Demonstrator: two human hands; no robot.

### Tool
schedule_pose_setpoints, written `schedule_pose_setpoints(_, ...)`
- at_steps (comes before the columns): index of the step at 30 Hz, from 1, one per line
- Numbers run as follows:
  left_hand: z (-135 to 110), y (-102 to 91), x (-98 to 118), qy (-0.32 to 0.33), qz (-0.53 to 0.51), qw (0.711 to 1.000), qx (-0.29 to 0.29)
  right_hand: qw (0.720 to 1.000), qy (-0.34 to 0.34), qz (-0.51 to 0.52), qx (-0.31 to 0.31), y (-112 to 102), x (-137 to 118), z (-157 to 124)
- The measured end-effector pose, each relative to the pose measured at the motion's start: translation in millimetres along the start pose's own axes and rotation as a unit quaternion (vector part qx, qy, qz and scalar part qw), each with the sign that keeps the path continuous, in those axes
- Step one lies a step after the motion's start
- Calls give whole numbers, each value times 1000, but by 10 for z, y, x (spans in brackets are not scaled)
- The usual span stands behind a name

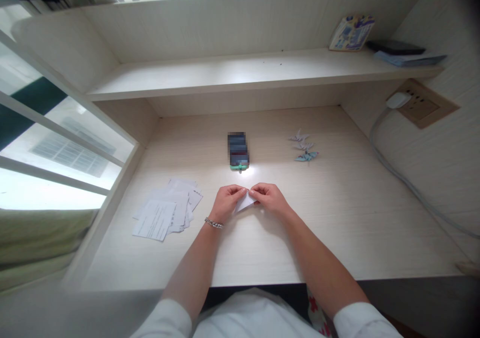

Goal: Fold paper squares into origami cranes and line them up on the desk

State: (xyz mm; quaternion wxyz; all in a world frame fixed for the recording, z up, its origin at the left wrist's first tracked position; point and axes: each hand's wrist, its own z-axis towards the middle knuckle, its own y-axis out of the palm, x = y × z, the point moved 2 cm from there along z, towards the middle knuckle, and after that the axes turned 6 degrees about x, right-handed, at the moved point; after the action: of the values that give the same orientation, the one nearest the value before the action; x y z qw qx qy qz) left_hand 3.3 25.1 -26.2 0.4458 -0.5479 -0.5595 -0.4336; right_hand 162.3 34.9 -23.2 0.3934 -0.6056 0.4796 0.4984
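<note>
A small folded piece of white paper (245, 202) lies on the pale wooden desk (337, 218) between both hands. My left hand (226, 201), with a metal bracelet on its wrist, pinches the paper's left upper edge with curled fingers. My right hand (269, 196) pinches the top right corner. The fingertips of the two hands nearly meet above the paper.
A stack of printed paper sheets (165, 210) lies to the left. A phone (238, 151) lies just beyond the hands. Three small folded paper cranes (304, 146) sit at the right back. A shelf (262, 70) above holds a booklet (351, 32) and dark items. A cable (405, 178) runs from a wall socket (422, 105).
</note>
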Motion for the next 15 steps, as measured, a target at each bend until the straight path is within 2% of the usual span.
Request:
schedule_pose_setpoints(4, 0, 1, 2, -7, -9, 1000, -25, 1000, 0, -2, 5, -15, 3, 3)
schedule_pose_setpoints(8, -6, -4, 18, 0, -4, 1000, -10, 1000, -8, -1, 9, -15, -4, 4)
schedule_pose_setpoints(15, -23, 1, 90, 70, 66, 995, 17, 999, -18, -21, 17, 4, -1, 0)
